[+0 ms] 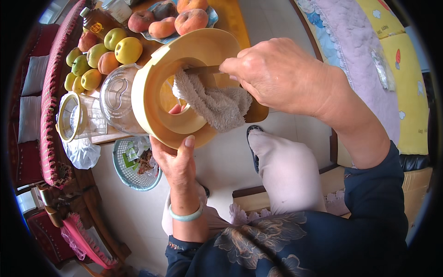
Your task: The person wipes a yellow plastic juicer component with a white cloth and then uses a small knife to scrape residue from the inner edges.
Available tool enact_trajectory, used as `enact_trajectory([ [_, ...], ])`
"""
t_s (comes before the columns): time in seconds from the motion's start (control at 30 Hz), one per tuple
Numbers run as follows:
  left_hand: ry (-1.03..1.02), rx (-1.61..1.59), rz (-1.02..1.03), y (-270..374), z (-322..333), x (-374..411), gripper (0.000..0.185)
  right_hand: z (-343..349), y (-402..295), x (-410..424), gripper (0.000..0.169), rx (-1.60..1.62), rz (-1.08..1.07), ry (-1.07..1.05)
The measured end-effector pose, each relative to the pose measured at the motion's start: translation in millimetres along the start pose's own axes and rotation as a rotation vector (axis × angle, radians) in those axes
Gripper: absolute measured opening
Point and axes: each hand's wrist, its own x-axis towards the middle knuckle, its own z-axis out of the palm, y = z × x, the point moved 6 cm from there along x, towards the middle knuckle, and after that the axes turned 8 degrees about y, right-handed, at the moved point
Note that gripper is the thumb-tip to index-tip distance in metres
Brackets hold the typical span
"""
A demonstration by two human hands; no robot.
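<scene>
My left hand [176, 162] grips a cream plastic ring-shaped housing [145, 104] from below, thumb on its outer wall. Fingertips show through the opening in its middle. The housing is tilted, so its hollow inside faces me. My right hand [280, 72] pinches a narrow, flat, dark tool [204, 69], possibly a knife or spatula. At the tool's far end a fluffy grey cloth [221, 104] is bunched inside the housing and hangs over its rim. Left of the housing are a clear plastic container [119, 93] and a clear jug with a cream rim [93, 114].
Several apples and pears [98, 57] lie on the wooden table [228, 17], behind the clear containers. Flat peaches [190, 21] fill a blue dish [213, 17]. A brown bottle [100, 22] stands nearby. Below is a blue waste basket [119, 169]; a bedded couch [363, 69] lies right.
</scene>
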Motion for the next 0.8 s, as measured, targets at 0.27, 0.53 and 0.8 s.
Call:
enact_trajectory([
  [0.27, -0.012, 0.037, -0.015, -2.2, 3.5, -0.3, 0.081, 9.3, -0.1, -14.0, 0.011, -0.018, -0.010, -0.093],
  [0.53, -0.018, 0.155, 0.095, 1.0, 7.5, -1.4, 0.080, -7.7, -17.4, -19.5, 0.017, -0.135, -0.110, -0.027],
  [0.8, -0.009, 0.111, 0.078, 2.7, 0.7, 1.9, 0.077, -13.5, -33.6, -11.5, 0.031, -0.332, -0.230, 0.012],
])
